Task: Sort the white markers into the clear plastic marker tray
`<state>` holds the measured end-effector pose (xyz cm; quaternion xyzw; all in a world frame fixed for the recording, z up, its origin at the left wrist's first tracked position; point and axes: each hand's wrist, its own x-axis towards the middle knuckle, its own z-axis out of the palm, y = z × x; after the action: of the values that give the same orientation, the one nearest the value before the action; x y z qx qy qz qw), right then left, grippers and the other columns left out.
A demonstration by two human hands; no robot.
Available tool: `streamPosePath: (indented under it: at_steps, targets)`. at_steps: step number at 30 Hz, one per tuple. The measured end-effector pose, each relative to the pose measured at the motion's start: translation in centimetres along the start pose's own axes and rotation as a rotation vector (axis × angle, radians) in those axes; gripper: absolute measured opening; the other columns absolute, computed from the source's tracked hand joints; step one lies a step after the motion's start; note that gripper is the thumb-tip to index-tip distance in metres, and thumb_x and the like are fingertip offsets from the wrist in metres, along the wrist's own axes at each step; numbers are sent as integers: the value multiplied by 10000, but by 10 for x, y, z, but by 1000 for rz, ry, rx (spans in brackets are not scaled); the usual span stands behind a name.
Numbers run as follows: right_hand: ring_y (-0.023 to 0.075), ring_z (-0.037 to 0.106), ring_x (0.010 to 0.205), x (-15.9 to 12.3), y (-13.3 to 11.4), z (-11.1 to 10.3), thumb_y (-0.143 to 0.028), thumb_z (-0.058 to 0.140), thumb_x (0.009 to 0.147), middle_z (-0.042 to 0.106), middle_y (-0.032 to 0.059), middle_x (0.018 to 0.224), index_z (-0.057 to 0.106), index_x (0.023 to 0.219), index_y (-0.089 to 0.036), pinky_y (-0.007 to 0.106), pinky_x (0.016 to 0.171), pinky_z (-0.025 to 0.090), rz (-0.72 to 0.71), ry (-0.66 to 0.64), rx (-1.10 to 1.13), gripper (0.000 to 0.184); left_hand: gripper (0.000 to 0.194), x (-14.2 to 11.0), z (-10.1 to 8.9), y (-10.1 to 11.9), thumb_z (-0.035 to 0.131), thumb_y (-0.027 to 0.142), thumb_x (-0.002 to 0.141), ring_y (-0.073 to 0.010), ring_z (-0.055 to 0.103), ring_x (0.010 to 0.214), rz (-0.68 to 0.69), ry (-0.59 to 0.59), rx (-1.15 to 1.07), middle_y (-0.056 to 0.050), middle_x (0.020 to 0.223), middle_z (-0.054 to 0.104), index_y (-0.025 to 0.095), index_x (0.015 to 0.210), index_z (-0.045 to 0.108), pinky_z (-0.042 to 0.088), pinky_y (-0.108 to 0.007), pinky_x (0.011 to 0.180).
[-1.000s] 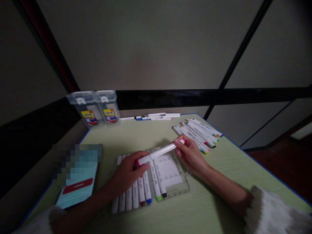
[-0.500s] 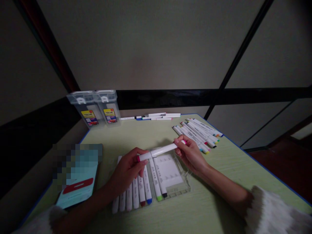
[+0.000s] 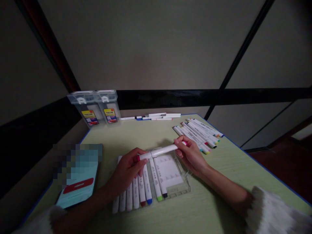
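Note:
Both my hands hold one white marker with pink ends (image 3: pixel 162 151) level above a clear plastic case (image 3: pixel 180 185). My left hand (image 3: pixel 128 169) pinches its left pink end. My right hand (image 3: pixel 191 154) grips its right end between thumb and fingers. Under the marker, several white markers with coloured caps (image 3: pixel 138 191) lie side by side in the case, next to a white printed sheet (image 3: pixel 169 170).
A loose row of markers (image 3: pixel 197 133) lies at the right on the green table (image 3: pixel 195 208). More markers (image 3: pixel 158 116) lie at the far edge. Two clear lidded boxes (image 3: pixel 97 107) stand at the back left. A phone (image 3: pixel 78 185) lies at the left edge.
The marker's left end and my left hand have risen slightly, so the marker sits more level. My right hand has hardly moved.

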<state>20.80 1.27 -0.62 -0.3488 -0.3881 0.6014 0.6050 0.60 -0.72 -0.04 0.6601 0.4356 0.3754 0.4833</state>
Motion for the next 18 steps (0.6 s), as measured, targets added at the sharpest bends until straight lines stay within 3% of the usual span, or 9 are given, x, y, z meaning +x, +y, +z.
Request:
streamPosePath:
  at_steps: [18]
  targets:
    - [8,321,327,-2,1,1,-280,690,619,413,-88,369,485,577,-151,122,332,200,-2,8,-35,246,163,1,-2,-6,418,319,789,-66,345,375,37,0,-11,102,420,391,169,765,480,293,-175,403]
